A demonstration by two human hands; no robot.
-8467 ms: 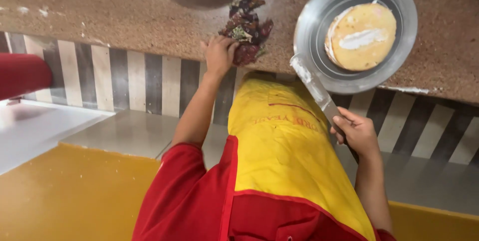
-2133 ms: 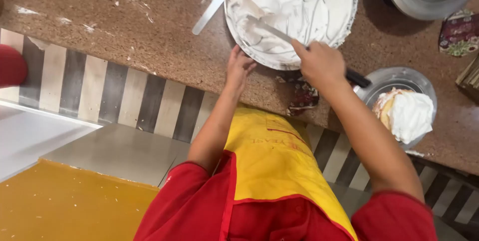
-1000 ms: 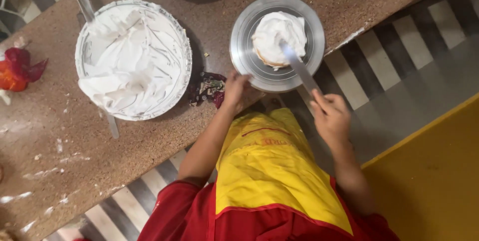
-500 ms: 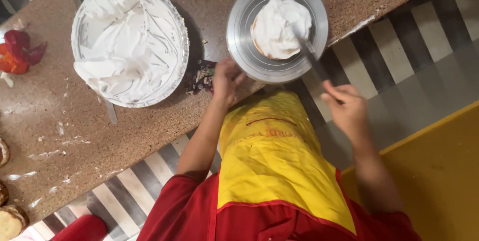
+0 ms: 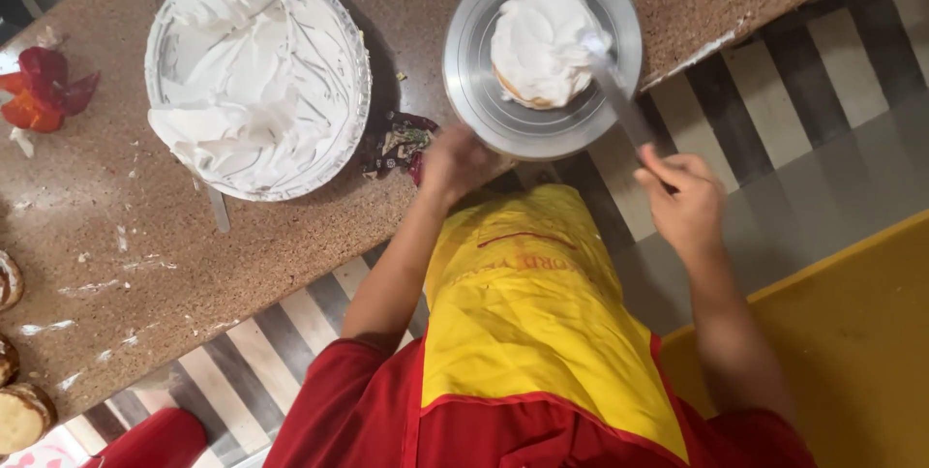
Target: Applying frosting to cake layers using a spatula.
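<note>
A small round cake (image 5: 542,42) covered in white cream sits on a grey metal turntable (image 5: 474,90) at the counter's edge. My right hand (image 5: 682,207) grips a long metal spatula (image 5: 619,105) whose tip rests on the cake's right side. My left hand (image 5: 455,163) touches the near rim of the turntable; it looks blurred. To the left stands a wide bowl (image 5: 256,76) holding white cream.
A brown speckled counter (image 5: 242,255) with cream smears. A crumpled dark wrapper (image 5: 397,139) lies between bowl and turntable. Red pieces (image 5: 44,90) lie at far left, small round cakes (image 5: 19,415) at bottom left. Striped counter front and yellow floor below.
The cream went from the bowl onto the cake. The spatula's tip now lies on the cake's right side, and my left hand stays at the turntable's rim.
</note>
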